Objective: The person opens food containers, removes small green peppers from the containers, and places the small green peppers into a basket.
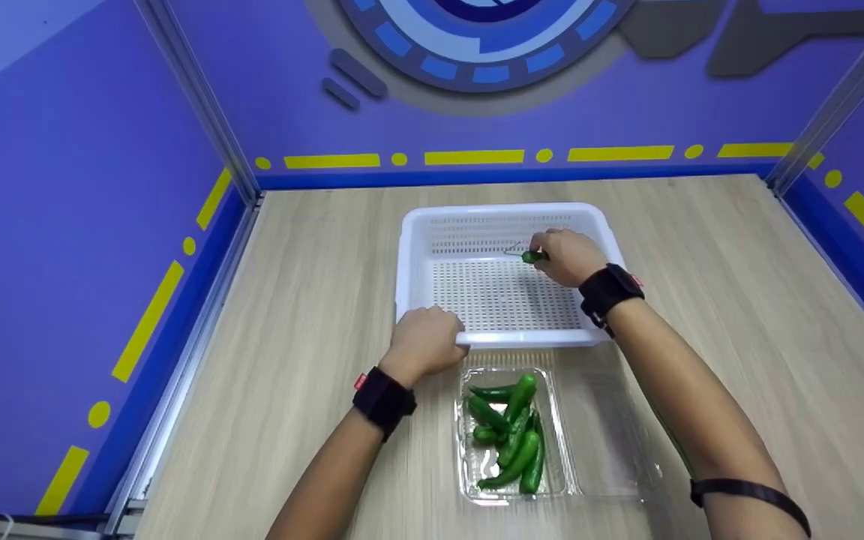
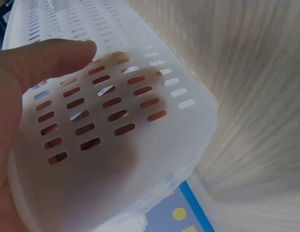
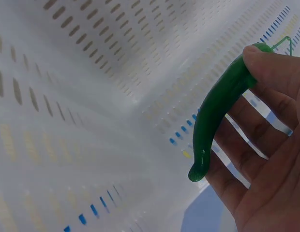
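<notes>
A white perforated plastic basket [image 1: 503, 341] stands on the table. My left hand [image 1: 426, 341] grips its near left corner; in the left wrist view the thumb [image 2: 58, 60] lies on one side of the slotted wall, with finger shapes showing through from the other. Over the basket's right part, my right hand [image 1: 568, 256] pinches a green chili pepper [image 3: 215, 113] between thumb and fingers. The pepper is slightly curved, and its thin stem [image 3: 281, 43] sticks out past the thumb. Several more green chili peppers [image 1: 518, 454] lie in a transparent plastic box [image 1: 463, 480] in front of the basket.
The box's transparent lid [image 1: 604, 442] lies folded open to its right. Wood-grain table surface [image 1: 312, 300] extends on both sides. Blue-purple panels with yellow marks [image 1: 477, 157] border the table at the back, left and right.
</notes>
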`<action>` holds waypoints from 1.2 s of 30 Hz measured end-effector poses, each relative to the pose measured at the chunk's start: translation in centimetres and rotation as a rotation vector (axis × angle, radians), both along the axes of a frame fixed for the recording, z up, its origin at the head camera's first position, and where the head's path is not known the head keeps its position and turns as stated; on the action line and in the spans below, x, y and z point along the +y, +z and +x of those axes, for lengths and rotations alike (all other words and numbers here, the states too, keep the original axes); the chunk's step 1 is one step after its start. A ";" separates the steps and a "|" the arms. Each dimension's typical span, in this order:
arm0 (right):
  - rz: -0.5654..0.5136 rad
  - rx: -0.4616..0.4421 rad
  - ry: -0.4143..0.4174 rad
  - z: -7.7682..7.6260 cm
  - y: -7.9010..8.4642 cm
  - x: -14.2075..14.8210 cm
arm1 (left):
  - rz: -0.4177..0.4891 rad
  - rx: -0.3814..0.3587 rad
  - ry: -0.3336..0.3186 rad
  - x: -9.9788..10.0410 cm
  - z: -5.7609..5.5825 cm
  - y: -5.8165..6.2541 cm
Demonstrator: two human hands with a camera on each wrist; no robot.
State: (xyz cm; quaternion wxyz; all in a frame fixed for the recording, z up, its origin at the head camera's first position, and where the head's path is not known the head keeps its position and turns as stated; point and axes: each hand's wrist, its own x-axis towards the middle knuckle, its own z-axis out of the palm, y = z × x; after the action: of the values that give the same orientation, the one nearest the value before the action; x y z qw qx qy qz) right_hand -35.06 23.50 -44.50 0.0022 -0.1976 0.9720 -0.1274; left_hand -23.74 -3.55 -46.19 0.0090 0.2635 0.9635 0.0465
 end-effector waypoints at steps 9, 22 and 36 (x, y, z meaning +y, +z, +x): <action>0.024 -0.069 -0.053 -0.8 -1.0 0.3 | -0.002 -0.015 0.001 0.0 -0.1 0.1; 0.038 -0.092 -0.093 -1.6 -1.5 0.7 | 0.010 -0.023 0.006 0.1 0.0 -0.1; 0.007 -0.070 -0.003 -2.7 -2.2 0.9 | -0.009 -0.018 0.001 0.1 -0.2 -0.2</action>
State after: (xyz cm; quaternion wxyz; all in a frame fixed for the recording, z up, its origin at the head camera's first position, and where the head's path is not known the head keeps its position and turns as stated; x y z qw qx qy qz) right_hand -37.78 24.40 -46.75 0.0367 -0.1915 0.9721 -0.1306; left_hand -23.93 -3.44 -46.35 0.0190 0.2626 0.9637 0.0445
